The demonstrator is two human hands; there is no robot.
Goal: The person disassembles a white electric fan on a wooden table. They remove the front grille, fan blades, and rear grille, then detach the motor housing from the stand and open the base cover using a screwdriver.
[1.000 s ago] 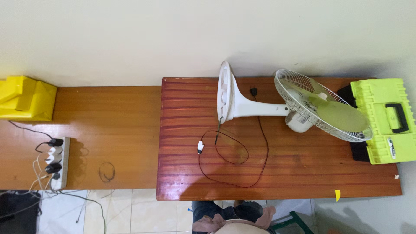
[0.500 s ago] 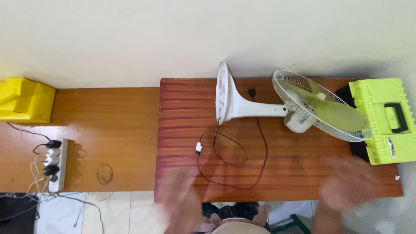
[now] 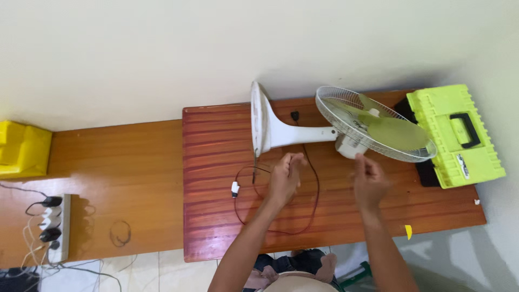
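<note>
Plain cream wall behind; reddish wooden counter (image 3: 216,216) carries a white pedestal fan (image 3: 335,132) lying on its side, round base toward the wall, grille beside a lime-green toolbox (image 3: 457,135); dark power cord (image 3: 303,216) loops across the wood, white plug (image 3: 235,188) at its end. Left hand (image 3: 285,176) hovers over the cord, fingers loosely curled, holding nothing; right hand (image 3: 368,180) open, empty, just short of the fan's motor housing. Judged step: reaching in to take hold of the fan; a grip on stem and motor seems called for.

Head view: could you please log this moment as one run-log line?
left hand: open, above dark cord | right hand: open, near fan motor housing | white fan: lying on red-brown table | lime toolbox: closed
</note>
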